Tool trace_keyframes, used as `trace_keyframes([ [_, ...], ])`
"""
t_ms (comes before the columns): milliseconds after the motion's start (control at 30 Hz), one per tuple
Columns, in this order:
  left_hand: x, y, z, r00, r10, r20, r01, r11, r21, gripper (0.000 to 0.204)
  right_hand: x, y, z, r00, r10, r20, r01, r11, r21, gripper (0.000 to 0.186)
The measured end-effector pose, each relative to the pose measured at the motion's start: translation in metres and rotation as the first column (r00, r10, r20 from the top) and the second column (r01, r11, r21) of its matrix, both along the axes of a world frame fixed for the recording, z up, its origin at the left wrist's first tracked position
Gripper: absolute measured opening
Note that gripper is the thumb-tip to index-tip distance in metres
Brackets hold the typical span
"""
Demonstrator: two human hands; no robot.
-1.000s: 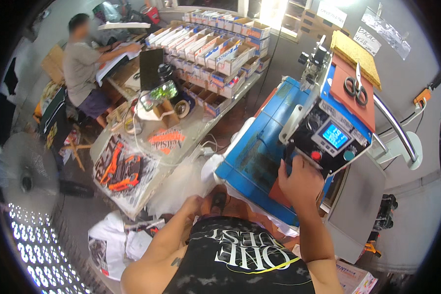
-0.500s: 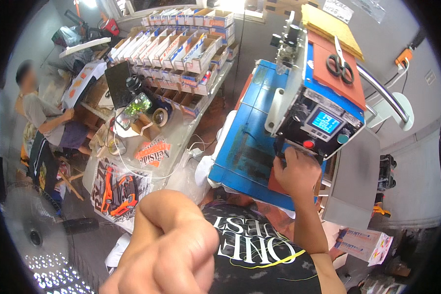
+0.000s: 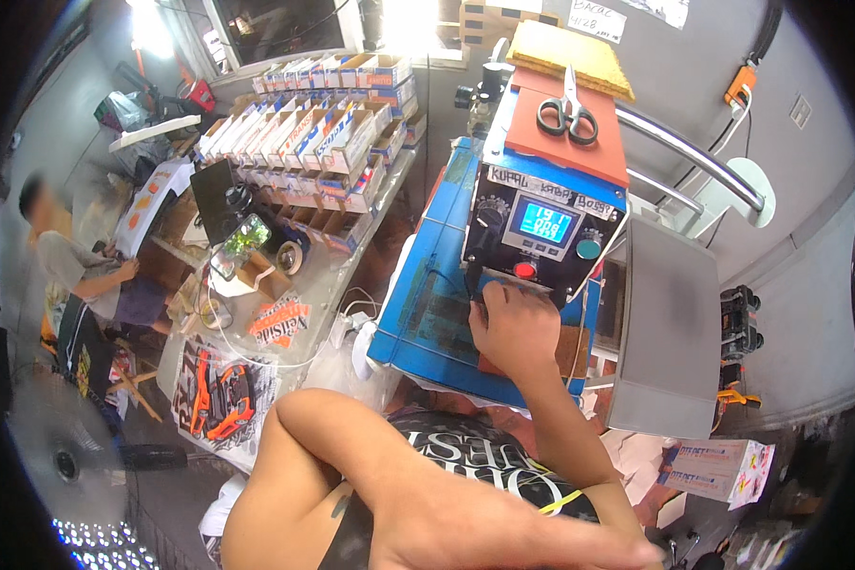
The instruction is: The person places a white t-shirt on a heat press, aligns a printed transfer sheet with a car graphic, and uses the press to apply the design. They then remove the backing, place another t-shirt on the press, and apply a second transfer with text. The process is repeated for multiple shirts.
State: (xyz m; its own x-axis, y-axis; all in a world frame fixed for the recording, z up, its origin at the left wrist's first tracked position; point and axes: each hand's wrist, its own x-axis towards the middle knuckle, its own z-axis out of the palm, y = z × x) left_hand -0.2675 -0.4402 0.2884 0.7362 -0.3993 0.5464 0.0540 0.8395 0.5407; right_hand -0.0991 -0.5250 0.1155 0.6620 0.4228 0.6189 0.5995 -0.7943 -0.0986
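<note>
My right hand point(image 3: 513, 328) is closed on the black handle point(image 3: 475, 275) below the control panel of a blue heat press point(image 3: 413, 323). The panel has a lit display point(image 3: 539, 221), a red button point(image 3: 525, 270) and a green one point(image 3: 588, 249); black-handled scissors point(image 3: 568, 123) lie on an orange pad point(image 3: 527, 142) above it, beside a yellow pad point(image 3: 570, 52). Close to the camera, my left hand point(image 3: 503, 537) spans the lower edge, seemingly empty, its fingers stretched rightward and partly cut off.
On the left, a table point(image 3: 332, 275) holds stacked cardboard trays point(image 3: 294, 142), a phone point(image 3: 242, 245) and a printed sheet point(image 3: 214, 389). A co-worker point(image 3: 76, 275) sits beyond it. A fan point(image 3: 66, 465) stands lower left; a grey platen point(image 3: 665, 323) is right.
My left hand has risen from beside my body to near the camera and moved right, fingers extending. The view has shifted, bringing more window in. My right hand stays at the handle.
</note>
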Motion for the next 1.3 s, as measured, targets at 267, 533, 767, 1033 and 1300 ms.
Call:
trace_keyframes([
  [267,-0.037,-0.022,0.019,0.913,-0.005,-0.407,-0.092,0.972,-0.217,0.079,0.0,-0.002,-0.003,0.999,0.004,-0.033,-0.007,0.996,-0.086,0.024],
  [533,-0.029,-0.053,0.021,0.921,0.189,-0.34,-0.323,0.858,-0.398,0.077,0.007,-0.01,0.0,0.997,0.072,-0.029,-0.075,0.989,-0.125,0.025],
  [767,-0.006,-0.019,-0.027,0.863,0.463,0.203,-0.366,0.849,-0.382,0.085,0.009,-0.019,0.003,0.996,0.071,-0.06,-0.081,0.982,-0.171,0.024],
  [1033,0.034,0.077,-0.052,0.888,-0.052,0.457,-0.031,0.985,0.171,0.073,0.011,-0.044,0.008,0.999,0.031,-0.037,-0.04,0.968,-0.247,0.024],
  [1300,0.052,0.059,-0.051,0.902,-0.055,0.428,-0.033,0.98,0.195,0.026,0.009,-0.136,0.012,0.991,-0.111,-0.076,0.087,0.959,-0.27,0.024],
])
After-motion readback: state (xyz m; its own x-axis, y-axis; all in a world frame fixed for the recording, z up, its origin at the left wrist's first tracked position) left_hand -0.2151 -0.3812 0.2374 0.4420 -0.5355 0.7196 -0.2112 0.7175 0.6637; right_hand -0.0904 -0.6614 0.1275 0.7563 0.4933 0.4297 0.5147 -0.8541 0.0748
